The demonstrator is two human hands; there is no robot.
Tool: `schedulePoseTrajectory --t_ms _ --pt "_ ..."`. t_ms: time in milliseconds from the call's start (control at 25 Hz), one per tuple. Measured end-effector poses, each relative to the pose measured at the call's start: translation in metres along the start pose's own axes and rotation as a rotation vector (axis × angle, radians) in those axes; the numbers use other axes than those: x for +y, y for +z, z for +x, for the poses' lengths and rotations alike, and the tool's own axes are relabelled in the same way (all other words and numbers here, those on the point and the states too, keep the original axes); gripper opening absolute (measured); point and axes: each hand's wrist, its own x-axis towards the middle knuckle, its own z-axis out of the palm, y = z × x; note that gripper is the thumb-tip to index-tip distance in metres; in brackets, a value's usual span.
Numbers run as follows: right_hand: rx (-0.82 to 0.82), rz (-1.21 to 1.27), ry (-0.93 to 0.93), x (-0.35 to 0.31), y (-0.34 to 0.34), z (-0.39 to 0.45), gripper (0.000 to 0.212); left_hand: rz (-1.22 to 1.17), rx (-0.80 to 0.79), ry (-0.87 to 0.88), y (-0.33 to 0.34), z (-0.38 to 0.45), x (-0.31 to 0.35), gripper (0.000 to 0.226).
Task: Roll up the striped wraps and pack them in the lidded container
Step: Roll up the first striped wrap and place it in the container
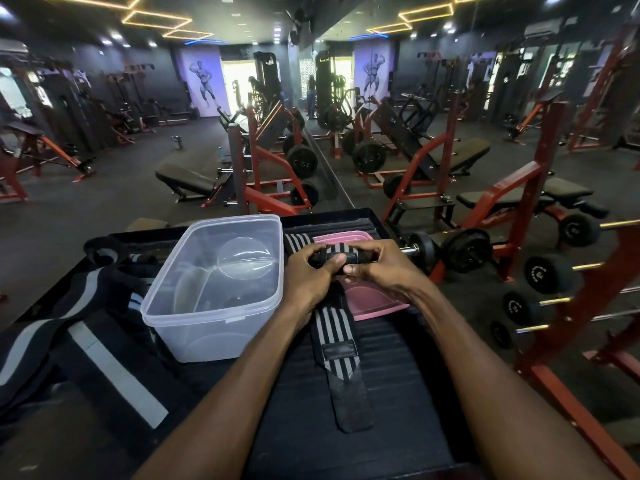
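Gym bench, mid-roll: left hand (304, 271) and right hand (374, 268) clenched on the small tight roll at the far end of a black-and-grey striped elastic wrap (334, 327), thumbs pressing on top. Loose tail trailing from beneath the fingers toward the body, black fastening tab last. Clear, empty rectangular plastic container (214, 289) just left of the left knuckles; pink plastic lid (367, 299) under the fingers. Best done by keeping edges square, tension even, thumbs feeding each turn.
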Motion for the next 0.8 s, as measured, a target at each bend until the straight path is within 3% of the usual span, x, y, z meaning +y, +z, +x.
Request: schedulePoseTrajectory --t_ms 160,280,560,680,800 --pt "-0.067 -0.21 0.009 -0.003 0.001 -0.002 0.033 0.258 0.02 0.171 -0.001 -0.002 -0.003 0.039" --pt "-0.046 -0.305 -0.014 -0.004 0.004 -0.003 0.015 0.289 0.0 0.232 0.001 -0.004 -0.001 0.042" --pt "0.201 -0.485 -0.049 0.004 -0.001 0.006 0.014 0.159 -0.057 0.104 0.005 -0.006 0.0 0.049" --pt "0.362 -0.559 0.036 0.009 -0.008 0.01 0.018 0.299 -0.025 0.076 0.007 -0.004 -0.007 0.047" --pt "0.384 -0.642 0.103 0.014 -0.013 0.012 0.016 0.552 0.01 0.132 0.009 -0.004 -0.015 0.045"
